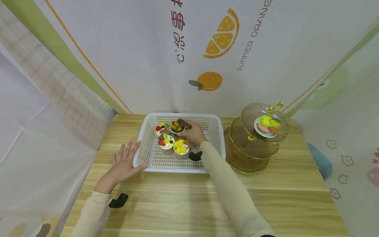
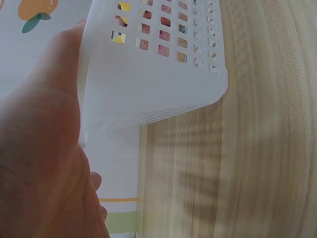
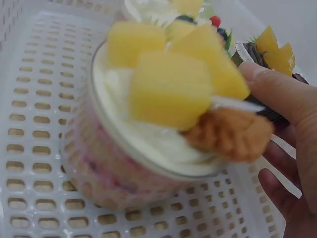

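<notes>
On the wood-grain desk [image 1: 165, 204], near its back edge, a perforated white plastic basket [image 1: 177, 170]. Inside, left of centre — three cups of smooth cream and fruit [image 1: 181, 148], plus a chocolate-topped cup [image 1: 177, 127] pinched by the right hand [image 1: 195, 132]. Touching the basket's front-left corner, the left hand [image 1: 122, 166], fingers straight and spread. Along its right wall, open latticed floor; beyond, a gold-rimmed tiered stand [image 1: 265, 152]. Readable on the backdrop [image 1: 133, 49] — "SUMMER ORANG".

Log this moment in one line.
left hand: touching white rectangular plastic basket; right hand: gripping chocolate-topped dessert cup; three fruit-topped cups: in basket; gold-rimmed three-tier stand: beside basket
</notes>
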The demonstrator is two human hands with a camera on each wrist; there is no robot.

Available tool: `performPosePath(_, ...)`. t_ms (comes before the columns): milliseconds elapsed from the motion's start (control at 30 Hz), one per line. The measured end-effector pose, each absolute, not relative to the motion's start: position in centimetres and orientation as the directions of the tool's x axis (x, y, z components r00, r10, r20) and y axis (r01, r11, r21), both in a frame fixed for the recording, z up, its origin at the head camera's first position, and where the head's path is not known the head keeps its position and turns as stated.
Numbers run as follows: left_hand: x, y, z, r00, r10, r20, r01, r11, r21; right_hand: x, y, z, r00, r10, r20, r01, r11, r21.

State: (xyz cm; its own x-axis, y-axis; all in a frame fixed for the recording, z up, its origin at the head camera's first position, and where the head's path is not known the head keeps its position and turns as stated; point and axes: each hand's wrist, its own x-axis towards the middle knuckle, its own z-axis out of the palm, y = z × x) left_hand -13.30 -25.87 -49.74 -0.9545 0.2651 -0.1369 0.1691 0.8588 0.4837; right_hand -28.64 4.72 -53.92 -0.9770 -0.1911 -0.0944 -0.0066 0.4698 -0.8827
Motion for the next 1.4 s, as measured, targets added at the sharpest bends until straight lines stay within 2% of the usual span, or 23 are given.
performPosePath(333,-13.3,-25.9,-49.5,-0.954,0.264,-0.14,0.168,0.861,0.48,-28.4,4.8,-50.1,-0.965,-0.254,0.058,-0.162,0.41,-0.898)
performPosePath(533,-13.3,-25.8,-49.4,-0.953,0.269,-0.139,0.171,0.856,0.487,-27.6,5.1,-48.5,-0.962,-0.265,0.074,-0.177,0.39,-0.904)
performPosePath(900,-13.1,-25.8,-49.7,-0.956,0.267,-0.125,0.171,0.846,0.505,-24.3,6.4,-46.3,-0.945,-0.289,0.153,-0.255,0.358,-0.898)
performPosePath(1400,-13.3,-25.7,-49.7,-0.954,0.272,-0.126,0.174,0.846,0.505,-19.0,11.5,-44.5,-0.944,-0.243,0.225,-0.302,0.352,-0.886)
